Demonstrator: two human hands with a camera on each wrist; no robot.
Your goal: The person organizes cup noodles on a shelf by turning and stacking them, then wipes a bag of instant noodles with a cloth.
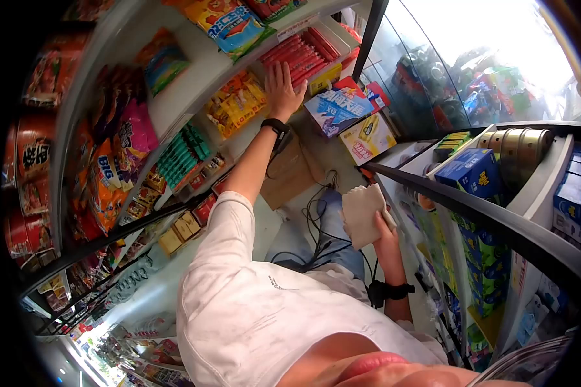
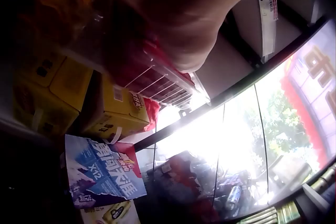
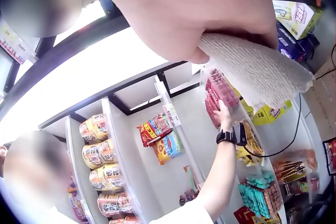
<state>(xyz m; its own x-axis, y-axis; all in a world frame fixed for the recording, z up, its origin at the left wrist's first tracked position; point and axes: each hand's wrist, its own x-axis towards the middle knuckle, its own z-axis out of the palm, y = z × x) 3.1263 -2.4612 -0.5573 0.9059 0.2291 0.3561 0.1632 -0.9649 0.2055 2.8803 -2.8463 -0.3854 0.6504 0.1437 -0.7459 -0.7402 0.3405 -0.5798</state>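
My left hand (image 1: 284,95) lies with fingers extended at the edge of a clear bin of red stick-shaped packets (image 1: 303,57). The right wrist view shows the same hand (image 3: 224,115) touching those red packets (image 3: 214,95). In the left wrist view the hand (image 2: 178,19) looms dark over the wire-like side of the bin, its fingertips hidden. Low beside my leg, my right hand (image 1: 385,242) grips a folded beige cloth (image 1: 361,216). Up close, the cloth (image 3: 257,69) looks ribbed, with fingers curled round its upper edge.
Yellow snack packets (image 1: 235,106) sit beside the red ones. A blue and red box (image 1: 339,108) stands on a yellow-white box (image 1: 368,138) to the right. Black cables (image 1: 319,226) hang before my legs. A black-framed shelf (image 1: 490,206) with cans and boxes stands at right.
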